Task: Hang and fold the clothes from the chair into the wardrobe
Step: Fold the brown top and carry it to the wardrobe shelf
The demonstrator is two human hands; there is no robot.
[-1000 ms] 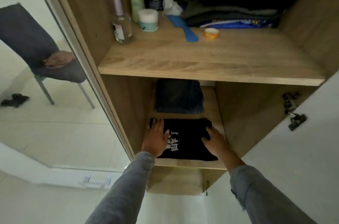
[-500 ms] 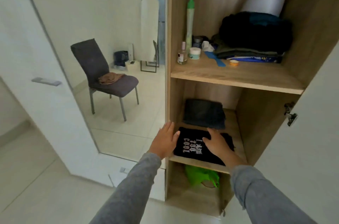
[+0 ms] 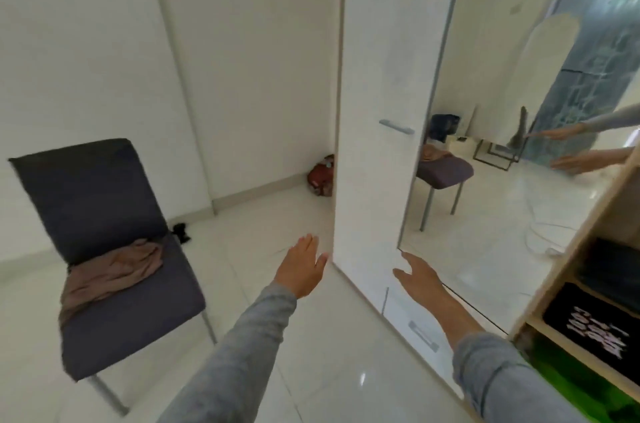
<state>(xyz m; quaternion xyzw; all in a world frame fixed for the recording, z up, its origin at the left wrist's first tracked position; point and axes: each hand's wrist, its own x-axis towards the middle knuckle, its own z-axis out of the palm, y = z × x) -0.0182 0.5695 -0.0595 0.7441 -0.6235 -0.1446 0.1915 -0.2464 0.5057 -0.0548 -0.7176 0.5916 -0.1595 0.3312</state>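
Note:
A dark grey chair stands at the left with a crumpled brown garment on its seat. At the right edge the open wardrobe shows a folded black T-shirt with white lettering on a low shelf and a dark folded garment behind it. My left hand is held out in mid-air, open and empty, to the right of the chair. My right hand is open and empty too, in front of the white wardrobe door.
A mirror panel beside the white door reflects the chair and my hands. A red bag lies on the floor by the wall corner, a small black item behind the chair. Something green sits under the shelf. White floor tiles lie between me and the chair.
Both hands have come off the folded black T-shirt, which stays on the shelf. My view has swung left from the wardrobe shelves toward the chair.

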